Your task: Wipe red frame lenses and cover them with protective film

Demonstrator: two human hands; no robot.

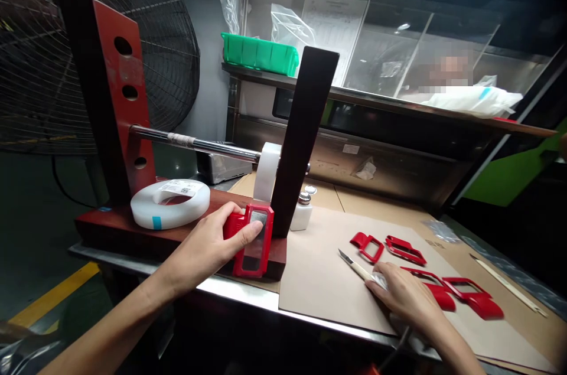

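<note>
My left hand [224, 239] is closed around a red plastic frame [269, 239] with a long window, held upright in front of the stand's base. The thumb presses near the top of the window. Just above the frame, a strip hangs from a roll of white film [267, 169] on a metal rod [208, 147]. My right hand [405, 292] is shut on a craft knife [354, 266], its blade pointing away to the left. Something white and crumpled shows by those fingers. Beside this hand lie several similar red frames [405, 250] on brown cardboard [319, 280].
A second film roll [142, 209] lies on the wooden stand's base [221, 198]. The dark upright [305, 139] rises between my hands, with a white bottle [302, 215] behind it. Farther off are a large fan [172, 50], a shelf with a green bin [259, 55], and a pale strip [509, 286] at right.
</note>
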